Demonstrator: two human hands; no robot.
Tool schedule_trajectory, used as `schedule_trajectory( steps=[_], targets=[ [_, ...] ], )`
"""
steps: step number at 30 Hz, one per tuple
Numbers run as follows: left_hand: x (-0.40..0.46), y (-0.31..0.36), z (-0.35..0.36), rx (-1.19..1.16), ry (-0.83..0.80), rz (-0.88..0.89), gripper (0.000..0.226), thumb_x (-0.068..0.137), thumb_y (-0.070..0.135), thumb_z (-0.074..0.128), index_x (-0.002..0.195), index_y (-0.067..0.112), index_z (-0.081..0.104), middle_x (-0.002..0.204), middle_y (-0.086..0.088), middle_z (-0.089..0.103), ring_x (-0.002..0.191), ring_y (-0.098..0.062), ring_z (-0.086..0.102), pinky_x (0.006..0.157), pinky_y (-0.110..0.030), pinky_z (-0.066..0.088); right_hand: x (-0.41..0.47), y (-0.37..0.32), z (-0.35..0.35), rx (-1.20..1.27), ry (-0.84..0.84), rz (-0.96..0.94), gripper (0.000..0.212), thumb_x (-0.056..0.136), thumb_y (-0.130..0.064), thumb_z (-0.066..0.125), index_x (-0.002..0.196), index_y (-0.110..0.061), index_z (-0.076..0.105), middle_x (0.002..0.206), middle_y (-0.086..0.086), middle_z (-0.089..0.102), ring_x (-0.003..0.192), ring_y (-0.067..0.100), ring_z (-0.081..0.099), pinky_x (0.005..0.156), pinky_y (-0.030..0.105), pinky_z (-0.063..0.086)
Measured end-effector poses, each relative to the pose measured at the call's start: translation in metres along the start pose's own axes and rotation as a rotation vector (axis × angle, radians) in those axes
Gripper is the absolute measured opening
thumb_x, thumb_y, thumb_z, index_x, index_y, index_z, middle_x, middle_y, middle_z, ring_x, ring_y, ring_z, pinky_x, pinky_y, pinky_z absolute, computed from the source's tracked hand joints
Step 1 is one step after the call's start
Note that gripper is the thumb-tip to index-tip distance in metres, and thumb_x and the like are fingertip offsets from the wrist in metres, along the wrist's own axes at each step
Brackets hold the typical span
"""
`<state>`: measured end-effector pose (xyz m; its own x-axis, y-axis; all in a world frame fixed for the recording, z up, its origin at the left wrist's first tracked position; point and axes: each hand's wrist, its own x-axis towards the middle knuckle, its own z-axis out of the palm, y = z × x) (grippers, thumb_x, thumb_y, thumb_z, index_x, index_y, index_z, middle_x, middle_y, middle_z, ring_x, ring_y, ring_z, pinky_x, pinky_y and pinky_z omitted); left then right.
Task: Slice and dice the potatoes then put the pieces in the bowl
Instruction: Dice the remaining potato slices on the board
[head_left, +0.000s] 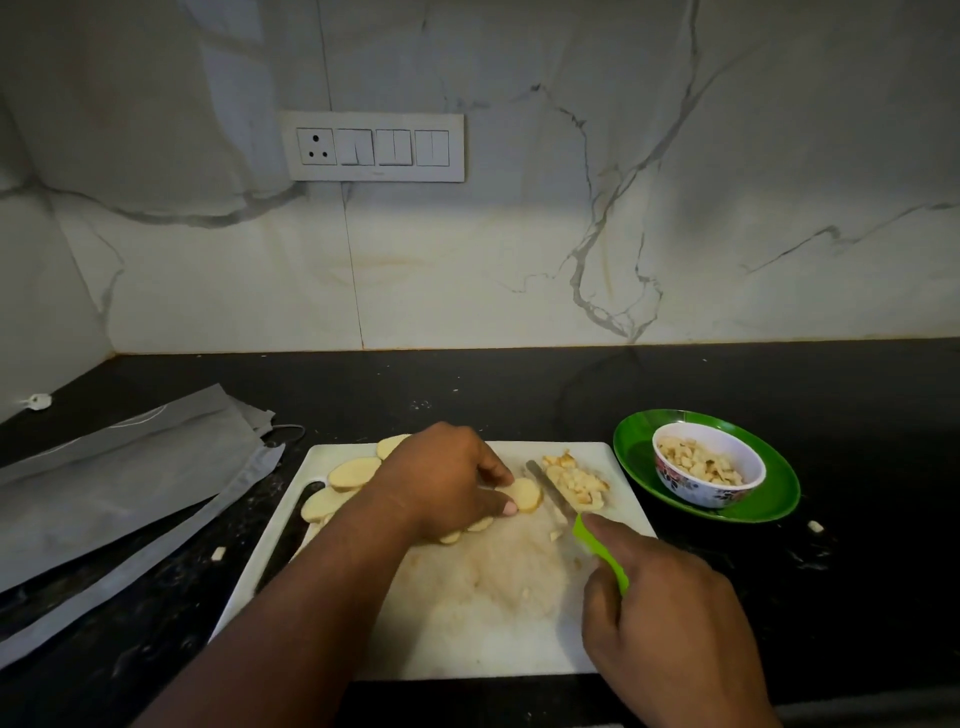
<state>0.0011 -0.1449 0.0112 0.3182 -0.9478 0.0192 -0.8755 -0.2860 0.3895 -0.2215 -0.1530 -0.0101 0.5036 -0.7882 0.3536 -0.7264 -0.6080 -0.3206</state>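
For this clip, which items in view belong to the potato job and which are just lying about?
Job: slices, slice held by left hand, diced pile, knife in right hand, board, bowl.
Lying about: grey bags, green plate, stray pieces, switch panel.

Potato slices (347, 473) partly hidden under left hand (441, 483); knife (571, 512) handle mostly wrapped inside right hand (670, 618); forearms cut off at bottom edge.
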Motion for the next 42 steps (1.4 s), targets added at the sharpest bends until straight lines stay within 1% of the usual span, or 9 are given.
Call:
schedule_trajectory(
  steps=[4,13,22,26,30,32,35,39,42],
  targets=[
    [0.002,0.006,0.008,0.05,0.025,0.032,0.039,0.092,0.045,0.075,0.13,0.035,0.072,0.134,0.019,0.067,0.121,-0.007,0.059,0.109,-0.036,0.051,0.013,-0.004,-0.007,-0.056,0.001,-0.032,0.048,0.088,-0.041,0.053,0.135,-0.047,0.055,0.109,-0.015,0.07,0.096,0.01,0.065,0.081,0.024,0.051],
    [0.007,0.014,0.015,-0.004,0.063,-0.031,0.027,0.09,0.044,0.079,0.114,0.031,0.08,0.117,0.017,0.074,0.097,-0.005,0.065,0.094,-0.033,0.059,0.016,-0.007,-0.004,-0.12,-0.095,-0.088,0.051,0.092,-0.041,0.045,0.143,-0.045,0.046,0.116,-0.012,0.067,0.105,0.01,0.062,0.087,0.022,0.048],
    [0.01,0.009,0.017,-0.057,0.078,-0.053,0.026,0.085,0.046,0.082,0.107,0.032,0.082,0.11,0.019,0.075,0.091,-0.003,0.065,0.092,-0.034,0.06,-0.01,0.0,-0.041,-0.058,-0.188,-0.083,0.049,0.095,-0.055,0.036,0.142,-0.061,0.023,0.136,-0.024,0.05,0.128,-0.003,0.046,0.099,0.009,0.033],
    [0.009,0.007,0.019,-0.095,0.085,-0.079,0.025,0.084,0.046,0.083,0.103,0.03,0.084,0.105,0.016,0.076,0.09,-0.005,0.067,0.089,-0.031,0.06,0.005,-0.013,-0.034,-0.167,-0.043,-0.091,0.048,0.084,-0.045,0.042,0.13,-0.051,0.055,0.107,-0.019,0.068,0.096,0.004,0.066,0.08,0.021,0.052],
    [0.006,0.006,0.02,-0.111,0.103,-0.087,0.024,0.083,0.048,0.084,0.099,0.03,0.084,0.103,0.016,0.077,0.09,-0.004,0.067,0.088,-0.031,0.06,0.015,-0.017,-0.008,-0.082,-0.032,-0.114,0.055,0.087,-0.043,0.04,0.142,-0.044,0.046,0.119,-0.011,0.066,0.106,0.01,0.063,0.086,0.024,0.05],
    [0.007,0.006,0.021,-0.112,0.111,-0.091,0.023,0.082,0.048,0.084,0.097,0.03,0.084,0.101,0.017,0.077,0.089,-0.004,0.068,0.087,-0.031,0.06,0.012,-0.019,-0.008,-0.128,-0.143,-0.066,0.053,0.073,-0.041,0.052,0.124,-0.048,0.062,0.095,-0.012,0.071,0.084,0.006,0.069,0.07,0.024,0.054],
    [0.01,0.007,0.021,-0.121,0.101,-0.102,0.024,0.081,0.049,0.086,0.096,0.031,0.084,0.098,0.018,0.077,0.088,-0.004,0.067,0.087,-0.032,0.06,-0.008,-0.005,-0.003,-0.031,-0.103,-0.025,0.045,0.04,-0.042,0.068,0.084,-0.043,0.077,0.058,-0.017,0.063,0.044,0.01,0.061,0.038,0.023,0.048],
    [0.009,0.004,0.017,-0.098,0.055,-0.071,0.024,0.084,0.046,0.083,0.103,0.032,0.083,0.105,0.019,0.075,0.091,-0.004,0.066,0.09,-0.031,0.06,-0.018,0.007,-0.013,-0.107,0.006,-0.056,0.052,0.025,-0.046,0.081,0.076,-0.041,0.078,0.057,-0.015,0.065,0.042,0.007,0.061,0.036,0.02,0.046],
    [0.005,0.001,0.015,-0.086,0.034,-0.042,0.021,0.09,0.038,0.08,0.111,0.033,0.081,0.114,0.019,0.073,0.098,-0.004,0.065,0.095,-0.031,0.058,-0.01,-0.001,-0.022,-0.064,0.017,-0.014,0.043,0.041,-0.042,0.072,0.084,-0.043,0.078,0.062,-0.017,0.066,0.047,0.012,0.065,0.04,0.023,0.05]
  ],
)
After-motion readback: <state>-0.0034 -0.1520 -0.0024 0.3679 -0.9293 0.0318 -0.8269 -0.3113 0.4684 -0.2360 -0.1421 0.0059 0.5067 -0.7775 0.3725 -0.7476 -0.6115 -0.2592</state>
